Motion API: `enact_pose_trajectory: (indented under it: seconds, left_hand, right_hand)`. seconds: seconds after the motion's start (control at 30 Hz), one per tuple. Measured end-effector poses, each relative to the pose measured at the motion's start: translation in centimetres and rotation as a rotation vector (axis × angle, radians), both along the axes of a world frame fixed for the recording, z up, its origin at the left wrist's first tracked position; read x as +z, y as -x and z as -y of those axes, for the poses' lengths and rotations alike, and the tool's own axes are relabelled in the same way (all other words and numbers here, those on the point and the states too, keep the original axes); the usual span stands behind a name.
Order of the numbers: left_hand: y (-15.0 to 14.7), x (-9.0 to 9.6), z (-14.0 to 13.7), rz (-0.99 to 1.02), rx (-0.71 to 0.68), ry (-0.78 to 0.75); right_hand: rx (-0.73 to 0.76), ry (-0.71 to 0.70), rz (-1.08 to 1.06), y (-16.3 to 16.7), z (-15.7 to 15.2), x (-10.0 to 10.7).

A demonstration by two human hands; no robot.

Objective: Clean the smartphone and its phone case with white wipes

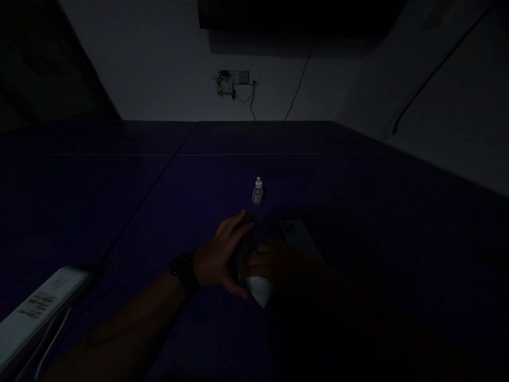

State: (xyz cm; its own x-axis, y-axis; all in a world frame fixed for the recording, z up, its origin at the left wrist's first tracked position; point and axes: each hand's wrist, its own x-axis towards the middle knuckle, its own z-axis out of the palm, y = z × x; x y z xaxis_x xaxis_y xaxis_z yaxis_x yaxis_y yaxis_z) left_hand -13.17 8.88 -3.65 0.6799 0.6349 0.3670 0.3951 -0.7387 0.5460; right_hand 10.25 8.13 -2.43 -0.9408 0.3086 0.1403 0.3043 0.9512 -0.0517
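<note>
The scene is very dark. My left hand (222, 254), with a black watch on its wrist, is closed around a thin flat object (245, 249) held on its edge; it is too dim to tell its kind. My right hand (270, 260) is closed on a white cloth (260, 289) and presses it against the right face of that object. Just to the right, partly hidden by my right arm, a light-coloured phone (304, 239) lies with its camera lenses up. A small dropper bottle (257, 193) with a white cap stands upright beyond my hands.
A white power strip (43, 307) with cables lies at the lower left on the dark blue surface (191, 196). Sockets (234, 79) with hanging wires are on the wall behind, below a dark screen (298, 16). A thin seam crosses the surface at left.
</note>
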Motion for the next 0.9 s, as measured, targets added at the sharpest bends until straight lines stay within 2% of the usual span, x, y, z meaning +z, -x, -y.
enact_pose_trajectory:
  seconds: [0.2, 0.43, 0.6, 0.7, 0.9]
  left_hand:
    - [0.2, -0.1, -0.1, -0.001, -0.033, 0.007]
    - [0.3, -0.2, -0.2, 0.008, -0.053, -0.003]
    - [0.4, -0.2, -0.2, 0.006, -0.052, 0.000]
    - [0.4, -0.1, -0.2, 0.008, -0.058, -0.005]
    - [0.4, 0.0, -0.1, 0.026, -0.051, -0.004]
  right_hand:
    - [-0.163, -0.077, -0.018, 0.0, -0.8, -0.3]
    - [-0.018, 0.000, -0.017, 0.1, -0.4, -0.3]
    - [-0.187, -0.085, -0.048, 0.1, -0.8, -0.4]
    - [-0.231, -0.108, -0.031, 0.1, -1.2, -0.2]
    - [-0.062, -0.033, -0.046, 0.3, -0.7, 0.1]
